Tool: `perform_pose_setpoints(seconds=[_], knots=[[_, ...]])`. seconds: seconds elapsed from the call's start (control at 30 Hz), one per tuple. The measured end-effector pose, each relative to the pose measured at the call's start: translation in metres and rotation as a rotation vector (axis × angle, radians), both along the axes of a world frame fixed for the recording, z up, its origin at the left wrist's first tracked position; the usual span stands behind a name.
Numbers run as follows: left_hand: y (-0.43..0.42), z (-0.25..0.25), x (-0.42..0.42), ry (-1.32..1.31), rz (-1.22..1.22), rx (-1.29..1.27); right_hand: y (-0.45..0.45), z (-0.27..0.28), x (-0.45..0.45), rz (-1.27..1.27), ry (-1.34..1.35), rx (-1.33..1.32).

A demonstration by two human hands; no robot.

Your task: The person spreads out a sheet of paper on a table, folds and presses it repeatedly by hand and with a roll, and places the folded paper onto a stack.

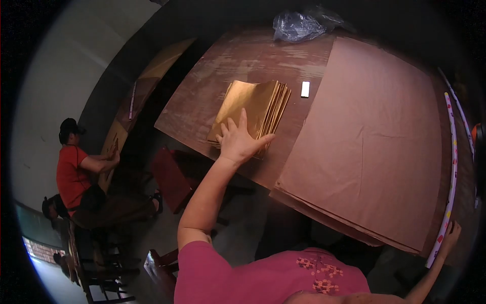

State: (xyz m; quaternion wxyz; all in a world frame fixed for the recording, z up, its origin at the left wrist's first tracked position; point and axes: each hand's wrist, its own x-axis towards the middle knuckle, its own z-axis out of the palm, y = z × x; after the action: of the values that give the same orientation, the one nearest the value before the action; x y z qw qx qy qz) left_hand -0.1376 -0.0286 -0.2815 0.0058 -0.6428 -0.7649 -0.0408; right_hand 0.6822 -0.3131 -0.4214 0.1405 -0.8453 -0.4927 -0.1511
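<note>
My left hand (240,140) rests with its fingers spread on the near part of a stack of gold sheets (248,104), which lies on the brown table (202,91). Over at the far right, my right hand (450,235) is beside the near end of a long white patterned roll (448,202); its fingers are small and dim there. Between the two hands lies a pile of large brown paper sheets (369,137). A small white block (305,89) sits just right of the gold stack.
Crumpled clear plastic (298,26) lies at the table's far edge. Another patterned roll (458,109) is at the right. A red stool (172,177) stands below the table's left side. At left, a person in a red shirt (71,169) sits at another table.
</note>
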Motion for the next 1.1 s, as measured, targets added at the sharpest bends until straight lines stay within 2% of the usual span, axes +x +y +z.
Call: perform_pose_setpoints(seconds=[0.4, 0.47, 0.53, 0.6, 0.63, 0.7, 0.83, 1.1], knots=[[0.004, 0.001, -0.003, -0.139, -0.040, -0.091, -0.001, -0.005, 0.004, -0.016, 0.070, 0.014], [0.005, -0.003, -0.005, -0.116, -0.043, -0.087, -0.001, -0.003, -0.002, 0.036, -0.011, 0.034], [0.004, -0.003, -0.006, -0.096, -0.043, -0.080, 0.001, 0.000, -0.005, 0.013, 0.034, 0.031], [0.006, 0.001, -0.006, -0.061, -0.017, -0.031, -0.001, 0.002, -0.006, -0.019, 0.073, 0.026], [0.022, -0.017, -0.030, -0.081, -0.105, 0.192, 0.000, 0.000, -0.008, -0.004, 0.082, 0.056], [0.034, 0.016, -0.035, -0.144, 0.011, 0.177, 0.000, 0.005, -0.013, 0.008, 0.085, 0.078], [0.075, -0.005, -0.079, -0.084, 0.210, 0.283, 0.003, 0.011, -0.017, 0.035, 0.061, 0.056], [0.089, -0.011, -0.083, -0.074, 0.294, 0.285, 0.004, 0.015, -0.016, 0.027, 0.042, 0.008]])
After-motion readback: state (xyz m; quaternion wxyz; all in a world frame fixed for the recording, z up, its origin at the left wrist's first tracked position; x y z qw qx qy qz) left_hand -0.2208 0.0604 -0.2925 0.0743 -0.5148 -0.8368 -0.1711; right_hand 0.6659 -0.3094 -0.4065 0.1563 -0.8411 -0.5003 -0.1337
